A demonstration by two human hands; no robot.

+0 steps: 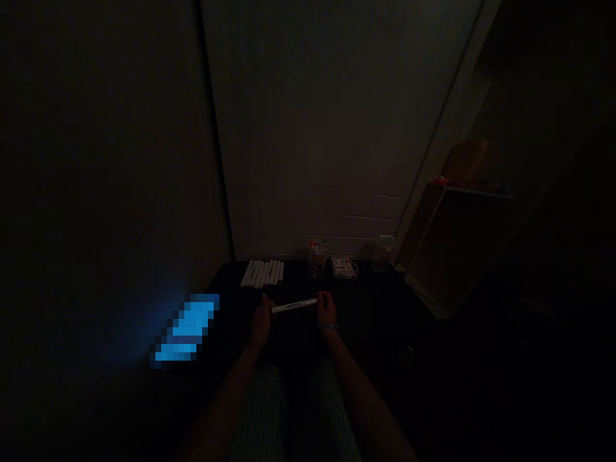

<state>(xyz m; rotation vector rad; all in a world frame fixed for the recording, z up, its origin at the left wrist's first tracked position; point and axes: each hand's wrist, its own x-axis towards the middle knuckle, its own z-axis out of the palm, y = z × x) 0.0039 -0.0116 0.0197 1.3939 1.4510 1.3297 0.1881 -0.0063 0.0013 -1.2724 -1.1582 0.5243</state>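
Note:
Between my two hands a white marker (294,305) is stretched sideways above the dark table, tilted slightly up to the right. My left hand (262,317) grips its left end, and the fingers of my right hand (326,310) pinch its right end. Beyond my left hand lies a row of several white markers (262,273), side by side. A clear case (317,260) with some red-topped items stands behind the held marker. To its right a flat clear box (344,267) shows a printed pattern. The dim light hides finer details.
Another clear container (384,252) stands at the table's back right, near the pale wall (312,128). A bright blue pixelated patch (187,330) glows at the left. Farther right is a shelf-like cabinet (445,237) with an orange chair back (466,160) behind it.

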